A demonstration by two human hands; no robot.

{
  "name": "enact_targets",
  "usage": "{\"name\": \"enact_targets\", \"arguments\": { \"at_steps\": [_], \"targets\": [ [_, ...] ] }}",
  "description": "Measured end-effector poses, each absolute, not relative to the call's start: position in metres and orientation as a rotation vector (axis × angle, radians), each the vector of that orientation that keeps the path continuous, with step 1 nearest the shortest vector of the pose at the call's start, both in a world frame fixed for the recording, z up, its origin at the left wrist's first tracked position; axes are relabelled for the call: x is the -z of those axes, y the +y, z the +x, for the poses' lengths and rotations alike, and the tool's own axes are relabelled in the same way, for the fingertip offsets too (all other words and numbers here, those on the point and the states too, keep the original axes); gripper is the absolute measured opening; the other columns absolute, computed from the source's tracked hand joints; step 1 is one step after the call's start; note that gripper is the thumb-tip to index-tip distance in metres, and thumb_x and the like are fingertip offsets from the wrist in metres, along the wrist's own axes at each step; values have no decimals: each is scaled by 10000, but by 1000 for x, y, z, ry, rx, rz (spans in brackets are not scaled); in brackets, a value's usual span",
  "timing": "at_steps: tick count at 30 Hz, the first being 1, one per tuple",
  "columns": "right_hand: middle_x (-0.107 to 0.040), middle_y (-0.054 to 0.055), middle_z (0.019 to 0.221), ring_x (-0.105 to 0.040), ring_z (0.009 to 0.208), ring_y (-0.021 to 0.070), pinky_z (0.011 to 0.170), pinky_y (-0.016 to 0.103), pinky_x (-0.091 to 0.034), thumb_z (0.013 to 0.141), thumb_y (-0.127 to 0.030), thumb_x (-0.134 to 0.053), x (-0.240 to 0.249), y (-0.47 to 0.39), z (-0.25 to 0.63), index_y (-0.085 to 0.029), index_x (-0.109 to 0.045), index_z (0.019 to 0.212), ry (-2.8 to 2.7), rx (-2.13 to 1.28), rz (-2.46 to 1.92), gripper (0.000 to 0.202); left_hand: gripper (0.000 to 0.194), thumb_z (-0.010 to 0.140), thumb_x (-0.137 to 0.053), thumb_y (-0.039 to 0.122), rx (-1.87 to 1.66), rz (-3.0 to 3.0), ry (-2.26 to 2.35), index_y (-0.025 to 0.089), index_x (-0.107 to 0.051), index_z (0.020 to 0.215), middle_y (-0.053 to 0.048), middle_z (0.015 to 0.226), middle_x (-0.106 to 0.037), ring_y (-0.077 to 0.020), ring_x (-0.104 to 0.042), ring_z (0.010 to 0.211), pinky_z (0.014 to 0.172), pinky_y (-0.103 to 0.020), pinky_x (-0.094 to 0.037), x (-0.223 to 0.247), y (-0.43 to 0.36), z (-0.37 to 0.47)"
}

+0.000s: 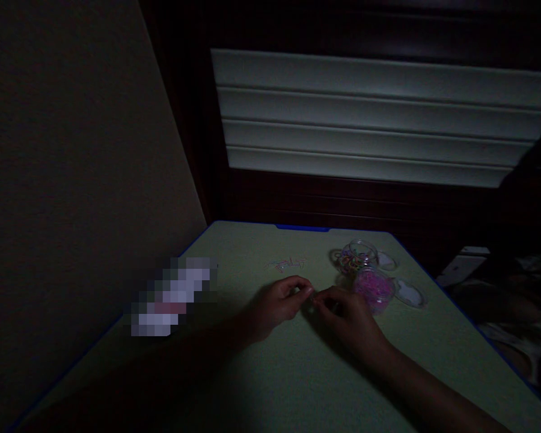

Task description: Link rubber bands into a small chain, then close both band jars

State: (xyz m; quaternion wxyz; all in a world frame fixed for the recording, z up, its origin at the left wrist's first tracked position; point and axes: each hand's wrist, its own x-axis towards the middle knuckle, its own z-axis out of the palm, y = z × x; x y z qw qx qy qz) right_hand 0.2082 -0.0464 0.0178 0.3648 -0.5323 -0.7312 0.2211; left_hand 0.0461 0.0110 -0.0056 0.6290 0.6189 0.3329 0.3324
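Nearest the camera, two bare forearms (pixel 424 376) are reached forward over a pale green rectangular tabletop edged in blue (pixel 261 385). Between the fingertips, near the middle of the tabletop, a tiny, faintly reddish piece (pixel 314 296) is held; its shape is too small and dimly lit to be made out. By the left hand (pixel 279 304) it is gripped in a closed pinch of thumb and forefinger, and by the right hand (pixel 349 316) it is met from the other side, with thumb and forefinger likewise brought together. Just beside the right hand, a clear round jar filled with pink pieces (pixel 374 290) is partly covered by it, and behind that jar a second clear round jar holding multicoloured pieces (pixel 358 258) is placed. To the right of each, a pale round lid is laid: one farther back (pixel 386 260), one nearer (pixel 410 293). Beyond the left hand, thin coloured pieces (pixel 289 263) are scattered in a loose group. At the left edge, a whitish oblong object (pixel 174 297) is blurred into blocks. Behind the tabletop, pale horizontal slats (pixel 365 120) are framed by dark reddish-brown panelling (pixel 320 201).
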Motion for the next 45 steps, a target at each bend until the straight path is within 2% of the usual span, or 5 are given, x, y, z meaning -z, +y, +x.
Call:
{"name": "enact_targets", "arguments": {
  "at_steps": [7,16,22,40,45],
  "targets": [
    [-581,53,761,-524,663,127,591,227,-351,861,-146,-426,-40,-53,222,-145,-615,834,-2324,30,-1482,192,327,799,-543,469,-744,1458,758,157,-554,895,92,482,-329,-45,-283,422,407,-186,-189,5,9,46],
    [-618,89,879,-556,748,193,610,276,-349,815,-128,-480,-65,-60,254,-172,-602,889,-2242,685,-1719,150,296,780,-573,446,-742,1427,785,166,-542,872,97,484,-346,-43,-290,412,402,-176,-226,6,10,46],
    [-606,69,761,-554,626,181,516,271,-321,773,-74,-458,-70,-54,288,-175,-594,770,-2202,651,-2108,170,288,784,-561,442,-753,1472,814,166,-552,868,90,486,-363,-42,-303,408,401,-170,-235,11,12,44],
    [-620,71,795,-576,691,197,598,301,-349,790,-71,-451,-65,-51,306,-179,-614,773,-2294,631,-2104,197,243,756,-557,402,-901,1643,1032,167,-560,819,53,581,-465,-47,-349,413,391,-171,-259,6,35,23],
    [-615,65,784,-570,688,199,581,297,-355,796,-90,-469,-70,-52,302,-178,-618,776,-2280,646,-2068,174,233,777,-529,381,-995,1770,1151,163,-586,837,4,695,-567,-90,-478,546,470,-178,-332,12,48,16]
  ]
}}
